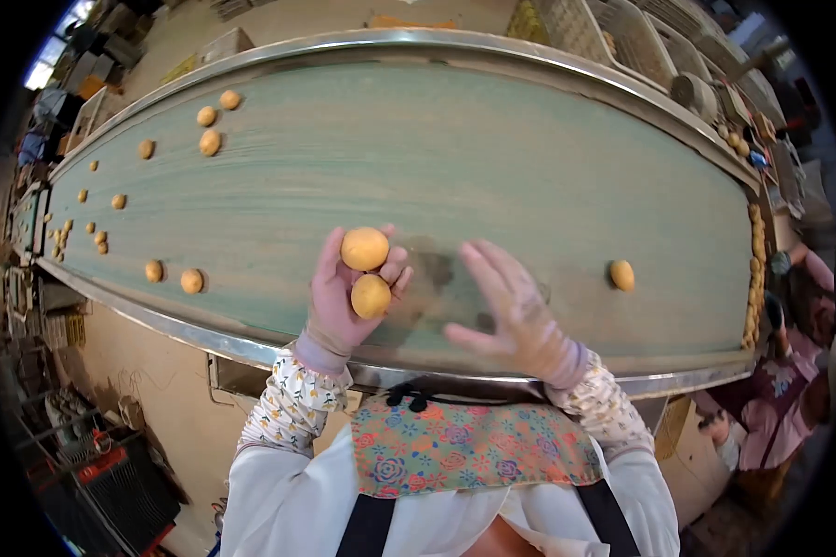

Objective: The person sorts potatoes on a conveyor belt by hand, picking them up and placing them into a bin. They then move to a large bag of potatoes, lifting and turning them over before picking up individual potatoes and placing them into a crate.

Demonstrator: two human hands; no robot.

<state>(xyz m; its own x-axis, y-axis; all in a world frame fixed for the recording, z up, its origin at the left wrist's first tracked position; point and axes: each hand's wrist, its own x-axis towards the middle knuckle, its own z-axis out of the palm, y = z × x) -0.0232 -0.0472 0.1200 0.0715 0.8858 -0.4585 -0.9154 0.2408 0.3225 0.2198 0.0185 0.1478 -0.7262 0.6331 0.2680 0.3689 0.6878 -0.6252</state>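
Two round yellow potatoes rest in my left hand (pixel 336 302), which is turned palm up over the near part of the green conveyor belt (pixel 492 148). The upper potato (pixel 365 249) touches the lower potato (pixel 372 296), and my fingers curl up beside them. To their right, my right hand (pixel 511 311) hovers over the belt with fingers apart and nothing in it. A single potato (pixel 621 275) lies on the belt farther right. Two more potatoes, one of them here (pixel 192 280), lie left of my left hand.
Several potatoes (pixel 210 142) are scattered over the belt's left part. A row of potatoes (pixel 754 278) lines its right end. Metal rails (pixel 418 37) edge the belt. Plastic crates (pixel 622 42) stand beyond the far rail. Another person (pixel 780 399) is at the right.
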